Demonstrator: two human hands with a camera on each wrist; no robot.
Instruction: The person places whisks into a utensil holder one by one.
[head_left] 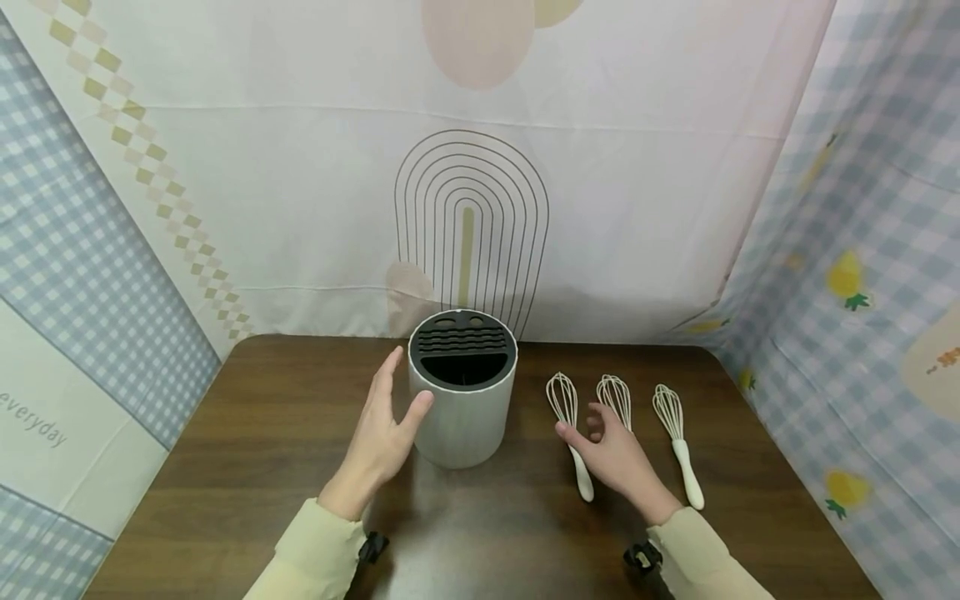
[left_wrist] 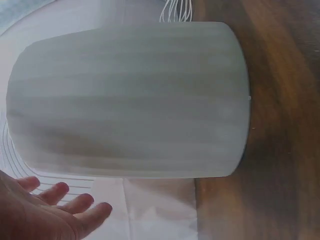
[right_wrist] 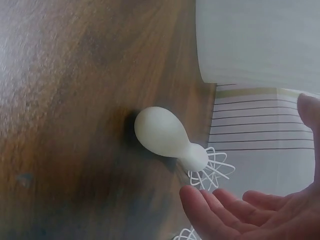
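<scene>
A pale grey cylindrical utensil holder with a black slotted top stands upright on the table. My left hand is at its left side, thumb and fingers spread; in the left wrist view those fingers appear beside the holder wall. Three white whisks lie to the right. My right hand is over the left whisk and the middle whisk, hiding the middle one's handle. Its fingers are loosely bent, apart from the whisk handle in the right wrist view. The right whisk lies farther out.
The brown wooden table ends at the back against a white patterned cloth. Checked cloths hang at the left and the right.
</scene>
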